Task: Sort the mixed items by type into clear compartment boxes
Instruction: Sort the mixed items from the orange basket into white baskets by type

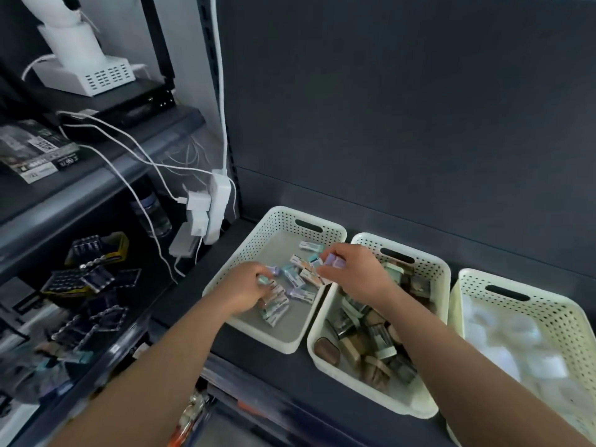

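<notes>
Your left forearm (154, 366) and right forearm (451, 350) fill the view at 7 and 5 o'clock, both stretched toward the baskets on the dark shelf (274, 366). Your left hand (246, 287) is inside the left basket (258, 233), with its fingers curled down around a teal packet (263, 279) at the 9 o'clock edge of the pile of small packets (300, 285). Your right hand (353, 271) is at 3 o'clock of that pile, above the rims where the left basket meets the middle basket (433, 272). It pinches a lilac packet (335, 261) between thumb and fingertips. You may have a second packet tucked into the same pinch, but that is hard to tell.

The middle basket holds brown and green items (371, 337). The right basket (548, 314), at 3 o'clock again, holds pale things too blurred to name. No clear compartment box is in view.

The packets look like light, stiff little blocks in smooth printed wrapping. They should lift with almost no effort but may slip against each other. Take each one across its two long sides with thumb and forefinger, not by a corner. A gentle pinch should do, since hard squeezing could dent the ends. The pile is loose and criss-crossed, so expect neighbours to shift when you pull one free. Lift it straight up instead of dragging it out.
</notes>
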`<state>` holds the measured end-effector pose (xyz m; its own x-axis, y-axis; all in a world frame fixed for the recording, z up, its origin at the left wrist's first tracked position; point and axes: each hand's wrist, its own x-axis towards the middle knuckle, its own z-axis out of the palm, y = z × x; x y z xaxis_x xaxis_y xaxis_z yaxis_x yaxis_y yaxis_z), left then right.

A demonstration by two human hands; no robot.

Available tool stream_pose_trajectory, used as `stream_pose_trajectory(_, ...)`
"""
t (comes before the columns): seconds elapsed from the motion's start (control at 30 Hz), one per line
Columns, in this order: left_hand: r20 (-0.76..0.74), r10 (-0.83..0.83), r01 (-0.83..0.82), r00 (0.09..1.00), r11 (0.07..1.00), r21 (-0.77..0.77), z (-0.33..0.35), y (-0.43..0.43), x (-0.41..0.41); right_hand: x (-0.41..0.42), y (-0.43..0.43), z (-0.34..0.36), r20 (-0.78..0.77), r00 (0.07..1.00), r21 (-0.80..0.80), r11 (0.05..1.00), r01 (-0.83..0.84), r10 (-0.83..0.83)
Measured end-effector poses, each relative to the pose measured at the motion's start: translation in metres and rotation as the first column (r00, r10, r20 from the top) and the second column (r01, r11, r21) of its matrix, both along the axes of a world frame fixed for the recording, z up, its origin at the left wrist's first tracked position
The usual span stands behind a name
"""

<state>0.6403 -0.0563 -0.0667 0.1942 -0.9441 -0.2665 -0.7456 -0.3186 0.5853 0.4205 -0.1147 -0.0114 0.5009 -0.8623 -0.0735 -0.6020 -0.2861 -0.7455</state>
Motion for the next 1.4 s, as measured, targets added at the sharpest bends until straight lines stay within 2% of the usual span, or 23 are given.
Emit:
stream_pose_trajectory(0.17,0.138,-0.054,0.063,0.989,0.996,-0.059,-0.002,-0.005,0.018,0.036,-0.010,-0.003,-0.202,0.965,-0.035,0.984,-0.177,0.166)
stream_pose_trajectory(0.3,0.164,-0.108,0.128,0.981,0.985,-0.116,0.002,0.003,0.025,0.051,-0.015,-0.016,-0.455,0.833,0.009,0.937,-0.349,0.315)
stream_pose_trajectory(0.37,0.200,-0.098,0.135,0.975,0.975,-0.179,0.005,0.009,0.025,0.055,-0.018,-0.021,-0.477,0.826,-0.002,0.939,-0.343,0.301)
stream_pose_trajectory(0.47,0.263,-0.085,0.161,0.961,0.946,-0.282,0.010,0.021,0.021,0.057,-0.026,-0.029,-0.492,0.842,-0.098,0.946,-0.308,0.223)
stream_pose_trajectory(0.57,0.331,-0.091,0.203,0.939,0.925,-0.321,0.016,0.027,0.012,0.060,-0.026,-0.034,-0.525,0.826,-0.124,0.942,-0.311,0.204)
stream_pose_trajectory(0.67,0.355,-0.076,0.215,0.932,0.904,-0.370,0.022,0.029,-0.001,0.050,-0.015,-0.025,-0.448,0.879,-0.114,0.965,-0.235,0.161)
stream_pose_trajectory(0.77,0.388,-0.082,0.254,0.918,0.874,-0.415,0.030,0.026,-0.022,0.020,0.002,-0.011,-0.379,0.920,-0.179,0.968,-0.177,0.098)
stream_pose_trajectory(0.87,0.421,-0.135,0.332,0.897,0.835,-0.439,0.043,0.020,-0.057,-0.023,0.022,0.004,-0.346,0.937,-0.262,0.954,-0.145,0.048)
stream_pose_trajectory(1.0,0.449,-0.240,0.457,0.861,0.752,-0.475,0.066,0.013,-0.127,-0.101,0.050,0.024,-0.299,0.946,-0.351,0.936,0.012,-0.125)
stream_pose_trajectory(1.2,0.433,-0.426,0.605,0.795,0.612,-0.509,0.080,0.007,-0.259,-0.251,0.100,0.026,-0.325,0.852,-0.403,0.875,0.268,-0.411)
stream_pose_trajectory(1.4,0.333,-0.628,0.697,0.704,0.517,-0.497,0.069,0.011,-0.412,-0.416,0.146,0.024,-0.375,0.714,-0.368,0.802,0.471,-0.592)
